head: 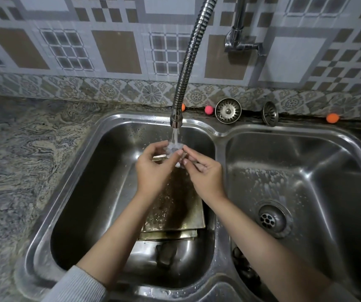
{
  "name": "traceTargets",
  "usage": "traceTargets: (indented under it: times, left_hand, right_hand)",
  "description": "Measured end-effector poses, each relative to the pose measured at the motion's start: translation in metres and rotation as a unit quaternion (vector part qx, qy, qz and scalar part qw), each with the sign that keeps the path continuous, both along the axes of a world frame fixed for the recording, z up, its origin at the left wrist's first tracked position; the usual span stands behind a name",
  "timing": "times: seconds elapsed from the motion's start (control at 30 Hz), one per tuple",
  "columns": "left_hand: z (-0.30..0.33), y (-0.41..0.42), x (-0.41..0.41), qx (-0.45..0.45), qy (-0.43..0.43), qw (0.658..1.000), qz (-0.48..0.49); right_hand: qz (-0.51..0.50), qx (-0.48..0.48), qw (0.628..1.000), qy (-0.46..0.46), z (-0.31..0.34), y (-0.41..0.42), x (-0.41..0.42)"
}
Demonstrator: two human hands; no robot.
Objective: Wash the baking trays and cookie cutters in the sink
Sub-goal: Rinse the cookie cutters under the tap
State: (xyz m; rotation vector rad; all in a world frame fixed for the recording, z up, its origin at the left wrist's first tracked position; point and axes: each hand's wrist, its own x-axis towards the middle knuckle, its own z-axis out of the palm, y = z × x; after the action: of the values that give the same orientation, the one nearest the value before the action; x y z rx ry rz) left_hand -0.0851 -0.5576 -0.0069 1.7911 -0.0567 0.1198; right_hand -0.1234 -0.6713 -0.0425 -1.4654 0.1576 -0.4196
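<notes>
Patterned tile wall (114,51) behind — swirled granite counter (22,149) below.

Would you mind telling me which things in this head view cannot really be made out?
- Item under the water stream: the left hand and right hand pinch something small and pale; splash and fingers hide its shape.
- Stacked baking trays in the left basin: forearms cover much of them; the count is unclear.
- Dark object below the trays: too dim to identify.
- Faucet hose: cut off by the top edge.
</notes>
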Motion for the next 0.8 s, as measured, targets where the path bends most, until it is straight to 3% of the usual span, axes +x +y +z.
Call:
traceTargets:
  times: [0.27,0.47,0.8]
  left_hand:
    - [0.009,0.002,0.008,-0.092,0.098,0.991,0.026]
    - [0.019,0.002,0.006,-0.200,0.200,0.959,0.030]
    - [0.012,-0.012,0.002,-0.213,0.233,0.949,0.008]
  right_hand:
    - [-0.009,-0.080,0.997,-0.012,0.003,-0.001,0.011]
    - [-0.003,-0.105,0.994,-0.017,0.009,-0.004,0.011]
    - [-0.029,-0.100,0.995,0.005,0.007,-0.016,-0.002]
